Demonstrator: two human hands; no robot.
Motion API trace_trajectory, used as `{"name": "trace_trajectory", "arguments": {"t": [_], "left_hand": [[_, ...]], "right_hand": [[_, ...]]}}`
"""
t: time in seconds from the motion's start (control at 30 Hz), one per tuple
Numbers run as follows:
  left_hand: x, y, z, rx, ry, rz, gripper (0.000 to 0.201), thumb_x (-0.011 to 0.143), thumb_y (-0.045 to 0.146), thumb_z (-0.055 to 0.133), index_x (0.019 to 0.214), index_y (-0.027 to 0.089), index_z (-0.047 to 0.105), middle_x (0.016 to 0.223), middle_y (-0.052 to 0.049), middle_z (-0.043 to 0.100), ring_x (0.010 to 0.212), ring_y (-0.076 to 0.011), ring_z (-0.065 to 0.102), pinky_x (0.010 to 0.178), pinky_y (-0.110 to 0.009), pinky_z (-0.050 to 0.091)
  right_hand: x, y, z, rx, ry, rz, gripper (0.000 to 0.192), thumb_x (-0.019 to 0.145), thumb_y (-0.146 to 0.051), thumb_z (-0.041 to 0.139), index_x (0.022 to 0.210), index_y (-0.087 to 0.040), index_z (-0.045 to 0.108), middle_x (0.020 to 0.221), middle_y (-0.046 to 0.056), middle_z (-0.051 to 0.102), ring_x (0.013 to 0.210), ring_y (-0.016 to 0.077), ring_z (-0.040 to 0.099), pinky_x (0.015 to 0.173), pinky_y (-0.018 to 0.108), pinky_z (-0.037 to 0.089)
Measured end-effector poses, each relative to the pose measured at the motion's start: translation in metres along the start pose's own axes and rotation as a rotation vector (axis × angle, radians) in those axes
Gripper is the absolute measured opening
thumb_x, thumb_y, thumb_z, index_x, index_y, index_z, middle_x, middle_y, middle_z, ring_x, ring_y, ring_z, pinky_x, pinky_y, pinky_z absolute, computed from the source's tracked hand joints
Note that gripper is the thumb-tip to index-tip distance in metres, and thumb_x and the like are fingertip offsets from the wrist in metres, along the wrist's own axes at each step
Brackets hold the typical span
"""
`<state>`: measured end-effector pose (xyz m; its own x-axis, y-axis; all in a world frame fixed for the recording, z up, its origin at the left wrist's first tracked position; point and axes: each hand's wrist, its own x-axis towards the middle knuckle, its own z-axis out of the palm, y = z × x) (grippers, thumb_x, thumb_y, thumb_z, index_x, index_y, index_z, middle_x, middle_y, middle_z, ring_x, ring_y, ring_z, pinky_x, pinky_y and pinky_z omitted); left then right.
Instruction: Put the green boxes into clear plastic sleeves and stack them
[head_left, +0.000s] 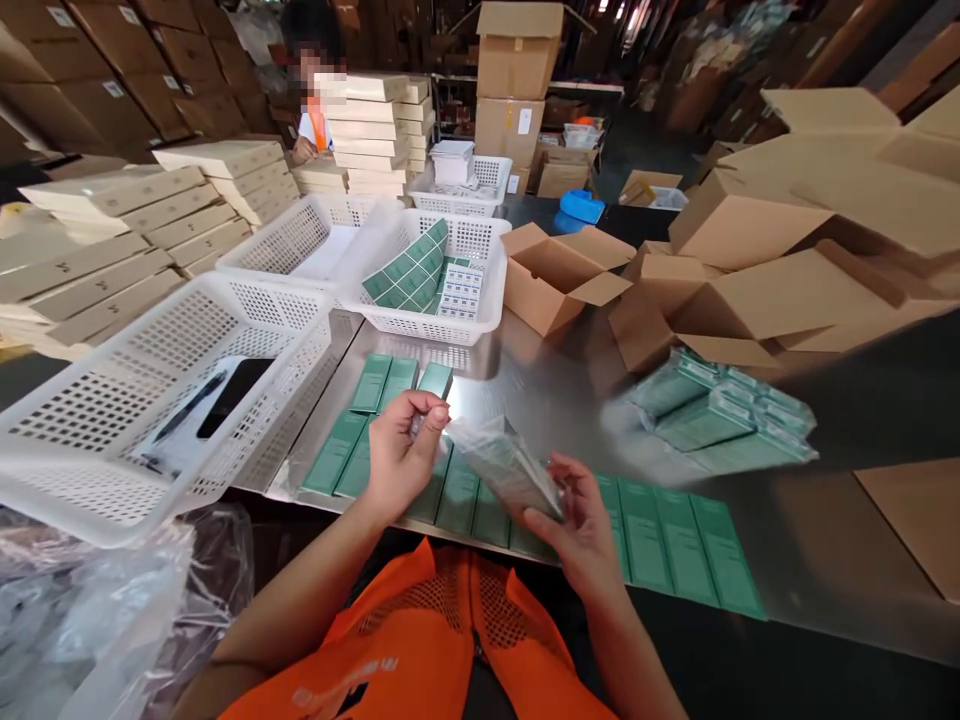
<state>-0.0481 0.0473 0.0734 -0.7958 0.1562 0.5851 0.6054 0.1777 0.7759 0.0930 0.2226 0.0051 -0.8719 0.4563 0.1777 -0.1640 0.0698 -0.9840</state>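
Pinching a blurred clear sleeve point(504, 468), left hand point(401, 455) fingers at its top, right hand point(581, 530) cupping below, contents unclear

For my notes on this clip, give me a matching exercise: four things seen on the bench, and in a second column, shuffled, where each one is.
Things
1. clear plastic bag
2. black pen
3. open cardboard box
4. wrapped green packs

Places
A. in the near white basket, beside a dark phone
B. on the metal table, right of the far white basket
C. between the left hand and the right hand
D. piled on the table to the right of the hands

Pairs: 1-C, 2-A, 3-B, 4-D
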Motion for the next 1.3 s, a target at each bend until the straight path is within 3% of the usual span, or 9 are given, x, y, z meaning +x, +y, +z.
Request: {"name": "trace_trajectory", "arguments": {"t": [0.17,0.3,0.47,0.7,0.87,1.0,1.07,1.2,1.3], "left_hand": [[0.008,0.015,0.008,0.132,-0.055,0.363,0.009,0.095,0.026,0.061,0.088,0.020,0.062,0.073,0.002,0.069,0.061,-0.0096,0.064,0.058,-0.019,0.046],[0.008,0.025,0.019,-0.003,-0.235,0.468,0.006,0.097,0.023,0.058,0.092,0.021,0.061,0.072,0.002,0.067,0.057,-0.0087,0.061,0.055,-0.019,0.045],[0.003,0.016,0.018,-0.039,-0.226,0.488,0.006,0.097,0.023,0.058,0.093,0.021,0.061,0.073,0.001,0.066,0.062,-0.0104,0.062,0.059,-0.021,0.048],[-0.004,-0.001,0.009,-0.053,-0.149,0.433,0.004,0.096,0.021,0.058,0.095,0.021,0.062,0.075,0.000,0.067,0.065,-0.0116,0.062,0.061,-0.023,0.049],[-0.007,-0.001,-0.004,-0.156,-0.341,0.447,0.005,0.096,0.022,0.059,0.092,0.021,0.061,0.076,-0.001,0.065,0.068,-0.0131,0.063,0.063,-0.024,0.050],[-0.005,0.006,-0.021,-0.389,-0.665,0.284,0.014,0.099,0.032,0.054,0.091,0.022,0.058,0.105,-0.009,0.069,0.057,-0.0094,0.060,0.057,-0.025,0.052],[0.000,0.009,-0.026,-0.525,-0.799,0.217,0.016,0.101,0.035,0.050,0.091,0.024,0.056,0.096,-0.007,0.070,0.054,-0.0093,0.059,0.054,-0.024,0.050],[0.010,0.015,-0.027,-0.476,-0.841,0.324,0.013,0.101,0.031,0.051,0.091,0.025,0.057,0.073,-0.003,0.066,0.070,-0.0155,0.066,0.061,-0.025,0.052],[0.014,0.019,-0.024,-0.336,-0.905,0.459,0.016,0.103,0.031,0.047,0.093,0.024,0.058,0.072,-0.002,0.066,0.068,-0.0135,0.066,0.061,-0.025,0.048]], "right_hand": [[0.008,-0.020,-0.005,-0.526,-0.381,-0.145,0.055,0.089,-0.042,0.069,0.139,-0.028,0.050,0.121,0.011,0.059,0.109,0.0271,0.060,0.090,0.041,0.054],[0.014,-0.042,0.002,-0.550,-0.250,-0.373,0.075,0.088,-0.045,0.071,0.151,-0.028,0.035,0.145,0.014,0.050,0.132,0.0290,0.052,0.102,0.042,0.051],[0.031,-0.060,0.014,-0.466,-0.189,-0.749,0.012,0.095,-0.021,0.063,0.104,-0.028,0.065,0.104,0.002,0.073,0.112,0.0211,0.065,0.096,0.038,0.049],[0.040,-0.044,0.028,-0.121,-0.204,-0.733,0.011,0.102,-0.023,0.043,0.105,-0.027,0.053,0.090,0.003,0.067,0.094,0.0209,0.064,0.082,0.038,0.052],[0.048,-0.051,0.015,-0.265,-0.265,-0.817,0.012,0.102,-0.027,0.041,0.097,-0.026,0.052,0.075,0.000,0.060,0.075,0.0199,0.052,0.081,0.039,0.044],[0.050,-0.067,-0.002,-0.180,-0.425,-0.673,0.015,0.103,-0.033,0.044,0.093,-0.027,0.054,0.084,0.001,0.068,0.080,0.0202,0.055,0.079,0.038,0.044],[0.050,-0.071,-0.007,-0.043,-0.488,-0.582,0.013,0.102,-0.032,0.047,0.093,-0.028,0.056,0.096,0.002,0.072,0.085,0.0200,0.057,0.076,0.035,0.046],[0.050,-0.072,-0.006,0.097,-0.697,-0.491,0.011,0.103,-0.028,0.047,0.097,-0.028,0.056,0.095,0.002,0.071,0.081,0.0172,0.060,0.070,0.031,0.048],[0.052,-0.075,-0.001,0.014,-0.747,-0.583,0.014,0.104,-0.031,0.044,0.096,-0.026,0.055,0.084,0.002,0.065,0.077,0.0157,0.058,0.072,0.031,0.047]]}}
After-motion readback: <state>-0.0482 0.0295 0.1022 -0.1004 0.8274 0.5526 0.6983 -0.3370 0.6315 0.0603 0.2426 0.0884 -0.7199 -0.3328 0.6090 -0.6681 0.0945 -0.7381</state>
